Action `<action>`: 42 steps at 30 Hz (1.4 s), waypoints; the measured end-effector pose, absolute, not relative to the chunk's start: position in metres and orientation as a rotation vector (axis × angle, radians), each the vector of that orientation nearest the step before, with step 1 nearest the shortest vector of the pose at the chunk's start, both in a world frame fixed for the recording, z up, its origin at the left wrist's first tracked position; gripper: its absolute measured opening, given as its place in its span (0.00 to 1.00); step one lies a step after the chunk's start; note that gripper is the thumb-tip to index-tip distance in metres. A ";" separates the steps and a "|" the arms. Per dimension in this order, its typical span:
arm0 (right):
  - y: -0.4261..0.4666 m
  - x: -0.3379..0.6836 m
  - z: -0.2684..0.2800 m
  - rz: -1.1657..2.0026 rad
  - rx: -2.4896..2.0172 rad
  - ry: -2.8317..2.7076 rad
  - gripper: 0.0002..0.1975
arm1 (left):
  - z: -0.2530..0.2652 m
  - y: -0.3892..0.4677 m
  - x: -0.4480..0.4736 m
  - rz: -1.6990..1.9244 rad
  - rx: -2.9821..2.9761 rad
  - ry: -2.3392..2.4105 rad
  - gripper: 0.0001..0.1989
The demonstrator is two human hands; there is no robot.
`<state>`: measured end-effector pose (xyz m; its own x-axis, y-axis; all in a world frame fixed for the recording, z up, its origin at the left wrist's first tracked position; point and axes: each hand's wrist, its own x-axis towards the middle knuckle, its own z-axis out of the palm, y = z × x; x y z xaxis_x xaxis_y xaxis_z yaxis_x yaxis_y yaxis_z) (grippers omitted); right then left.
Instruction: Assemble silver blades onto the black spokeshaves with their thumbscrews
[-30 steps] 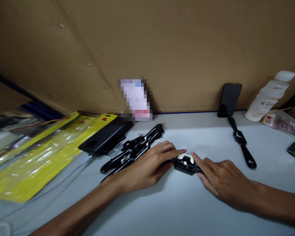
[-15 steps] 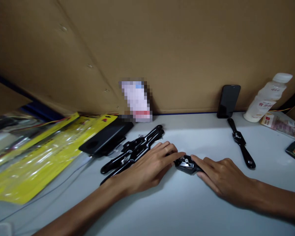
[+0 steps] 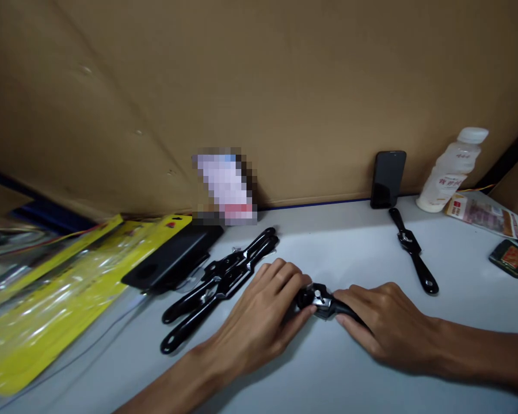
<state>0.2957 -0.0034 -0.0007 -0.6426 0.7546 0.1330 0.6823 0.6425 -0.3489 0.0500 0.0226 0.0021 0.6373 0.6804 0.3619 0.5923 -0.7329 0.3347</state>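
Head view: a black spokeshave [image 3: 322, 300] is gripped by the left hand [image 3: 259, 322] and right hand [image 3: 386, 328], both closed on its handles, near the front edge of the table [image 3: 349, 247]. 2 spokeshaves [image 3: 218, 282] lie left, 1 spokeshave [image 3: 412, 259] lies toward the right edge; the adjustment seems unfinished.

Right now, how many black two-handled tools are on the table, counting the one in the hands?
4, perhaps. One tool is held between the left hand and the right hand. A pile left of the hands seems to hold two; more may hide there. One lies alone near the phone.
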 end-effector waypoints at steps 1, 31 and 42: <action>-0.004 0.296 -0.001 0.368 -1.147 -2.608 0.13 | 0.003 0.023 0.050 0.683 2.670 1.012 0.09; -0.005 0.299 -0.002 0.058 -0.996 -2.560 0.13 | 0.001 0.034 0.045 0.696 2.408 0.910 0.16; -0.002 0.298 -0.001 0.239 -1.078 -2.510 0.16 | 0.004 0.032 0.047 0.707 2.428 0.920 0.14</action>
<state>0.2982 -0.0023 -0.0013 -0.6246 0.7250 0.2902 0.6572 0.6887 -0.3062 0.0470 0.0318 0.0041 0.6467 0.7007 0.3013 0.4721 -0.6780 0.5634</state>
